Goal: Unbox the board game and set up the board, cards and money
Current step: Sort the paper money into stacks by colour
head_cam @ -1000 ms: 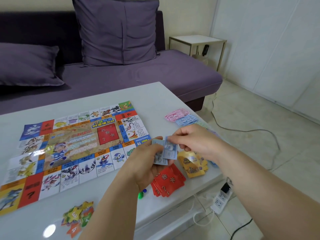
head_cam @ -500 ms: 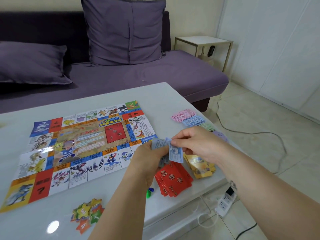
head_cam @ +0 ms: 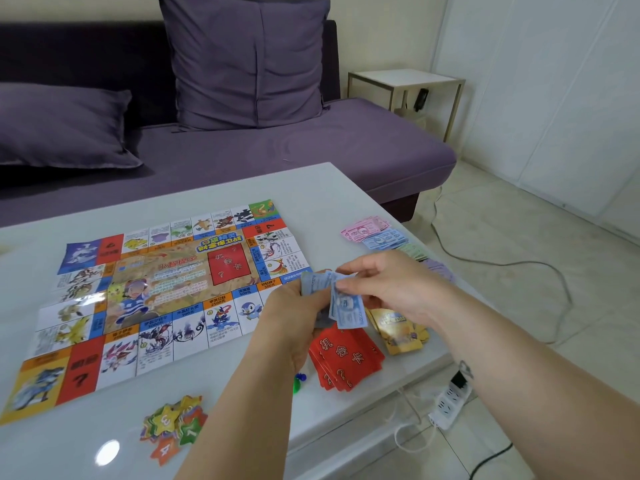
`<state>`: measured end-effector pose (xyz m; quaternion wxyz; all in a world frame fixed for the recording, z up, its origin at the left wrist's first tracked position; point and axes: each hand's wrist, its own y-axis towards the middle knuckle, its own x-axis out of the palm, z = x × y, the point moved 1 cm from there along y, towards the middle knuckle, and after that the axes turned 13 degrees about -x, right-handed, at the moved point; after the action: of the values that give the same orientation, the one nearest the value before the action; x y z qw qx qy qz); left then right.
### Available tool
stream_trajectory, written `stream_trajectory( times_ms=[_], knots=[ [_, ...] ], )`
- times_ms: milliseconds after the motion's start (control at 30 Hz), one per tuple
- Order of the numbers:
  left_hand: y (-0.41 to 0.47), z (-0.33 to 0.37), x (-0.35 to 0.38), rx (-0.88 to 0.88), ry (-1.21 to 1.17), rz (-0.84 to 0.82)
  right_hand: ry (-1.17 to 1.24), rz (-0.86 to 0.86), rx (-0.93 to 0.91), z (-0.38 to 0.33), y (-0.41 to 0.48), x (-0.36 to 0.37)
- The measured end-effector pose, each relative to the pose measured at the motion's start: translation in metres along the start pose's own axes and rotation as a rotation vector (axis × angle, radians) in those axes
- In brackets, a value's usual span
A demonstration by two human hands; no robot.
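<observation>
Caught mid money-sort: gripped wad (head_cam: pixel 311 284) in left hand (head_cam: pixel 294 317), pinched one note (head_cam: pixel 348 313) with right hand (head_cam: pixel 394 289). Next likely needed: laying note among piles (head_cam: pixel 375 233).

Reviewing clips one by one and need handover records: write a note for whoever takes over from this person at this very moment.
Left hand grips a fanned stack of blue-grey paper banknotes; right hand pinches a single blue banknote from it.
The colourful paper game board lies unfolded on the white table; red question-mark cards and yellow cards are piled to its right, pink note pile and blue note pile beyond.
Done: board and cards laid out.
Left: sort the held banknotes into piles.
</observation>
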<state>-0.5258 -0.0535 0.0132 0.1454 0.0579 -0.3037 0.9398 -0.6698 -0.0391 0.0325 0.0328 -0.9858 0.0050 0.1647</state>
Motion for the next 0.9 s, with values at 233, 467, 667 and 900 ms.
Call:
stream_trajectory(
  times_ms=[233, 467, 667, 900],
  knots=[
    [-0.004, 0.005, 0.004, -0.097, -0.254, -0.068, 0.000, 0.129, -0.020, 0.000, 0.001, -0.009],
    [-0.004, 0.005, 0.002, 0.006, -0.124, -0.066, 0.110, -0.038, 0.002, -0.001, -0.001, -0.009],
    [-0.006, 0.004, 0.006, -0.051, -0.265, -0.136, 0.068, -0.020, -0.022, 0.001, 0.002, -0.006],
    [-0.002, 0.006, 0.001, 0.001, -0.222, -0.061, 0.148, 0.051, -0.014, -0.003, -0.001, -0.019]
  ],
)
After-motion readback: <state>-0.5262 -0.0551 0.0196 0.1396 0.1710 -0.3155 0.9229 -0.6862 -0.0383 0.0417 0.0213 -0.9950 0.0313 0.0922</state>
